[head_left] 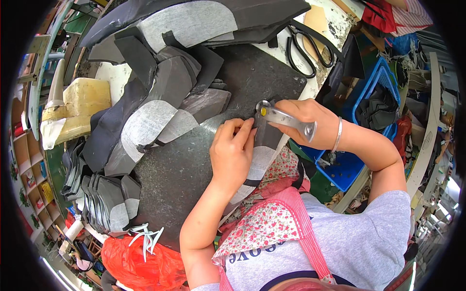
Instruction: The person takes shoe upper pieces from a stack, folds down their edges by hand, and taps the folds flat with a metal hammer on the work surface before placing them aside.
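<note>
My right hand (310, 119), wearing a thin bracelet, is closed around a shiny metal hammer (286, 118). One end of the tool is round and the other flared, with a yellow spot near the round end; its handle is hidden in my grip. Beside it my left hand (230, 155) has its fingers bent and pressed together at the edge of a dark leather piece (267, 136) with pale grey backing. That piece lies along the near right edge of a dark work slab (170, 179). The hammer's round end is close to my left fingertips; whether it touches the leather I cannot tell.
Similar dark pieces (170, 80) are heaped at the far left, with a stack (104, 199) below. Black-handled scissors (310, 51) lie at the far right. Blue baskets (374, 102) stand right of the bench. A red plastic bag (138, 264) sits at the near left.
</note>
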### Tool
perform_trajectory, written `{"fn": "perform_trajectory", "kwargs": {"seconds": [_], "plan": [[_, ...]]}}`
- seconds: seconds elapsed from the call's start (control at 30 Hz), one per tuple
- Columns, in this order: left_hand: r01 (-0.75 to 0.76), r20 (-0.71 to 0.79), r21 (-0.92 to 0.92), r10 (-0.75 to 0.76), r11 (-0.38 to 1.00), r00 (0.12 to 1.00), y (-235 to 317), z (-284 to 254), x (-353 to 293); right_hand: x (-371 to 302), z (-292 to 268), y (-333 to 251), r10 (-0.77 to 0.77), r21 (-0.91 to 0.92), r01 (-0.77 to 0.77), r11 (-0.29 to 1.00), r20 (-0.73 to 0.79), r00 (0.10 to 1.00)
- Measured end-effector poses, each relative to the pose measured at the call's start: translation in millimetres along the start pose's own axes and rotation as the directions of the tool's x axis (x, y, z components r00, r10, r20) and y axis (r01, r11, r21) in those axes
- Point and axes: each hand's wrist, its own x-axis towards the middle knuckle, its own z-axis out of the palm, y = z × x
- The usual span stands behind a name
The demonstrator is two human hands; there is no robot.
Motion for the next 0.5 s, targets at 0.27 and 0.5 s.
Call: {"fn": "perform_trajectory", "kwargs": {"seconds": [0.27,0.5], "plan": [[-0.232,0.121,0.346,0.202,0.909,0.972,2.9,-7.4,0.4,7.1,1.9,-2.1,0.000,0.045,0.001,0.999,-0.039,0.999],[-0.050,-0.039,0.073,0.052,0.996,0.998,-3.3,-4.1,-5.7,10.8,5.3,-2.2,-0.025,-0.024,0.026,0.999,0.057,0.998]]}}
